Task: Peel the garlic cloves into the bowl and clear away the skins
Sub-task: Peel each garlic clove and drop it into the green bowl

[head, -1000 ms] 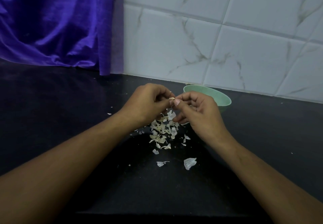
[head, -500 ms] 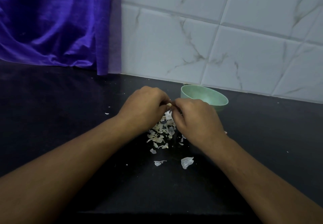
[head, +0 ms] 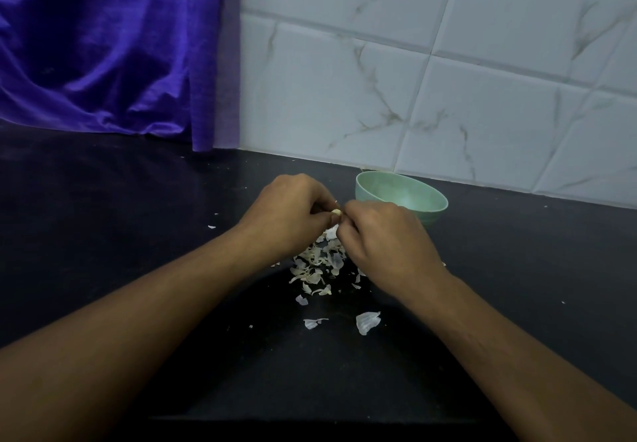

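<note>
A small pale garlic clove (head: 336, 213) shows between my two hands, just above the counter. My left hand (head: 289, 212) pinches it from the left and my right hand (head: 382, 234) pinches it from the right, fingertips meeting. Most of the clove is hidden by my fingers. Beneath the hands lies a heap of several papery skins (head: 317, 265) on the black counter. A light green bowl (head: 427, 205) stands just behind my right hand, near the wall; its inside is only partly visible.
Two larger skin pieces (head: 367, 321) lie nearer me, and tiny flecks (head: 211, 226) are scattered to the left. The black counter (head: 103, 234) ends at a white tiled wall (head: 413, 79), with a purple curtain (head: 103, 45) at the back left.
My hands dropped lower and drew closer together over the skins; my right hand turned knuckles-up, covering more of the clove. The view shifted slightly.
</note>
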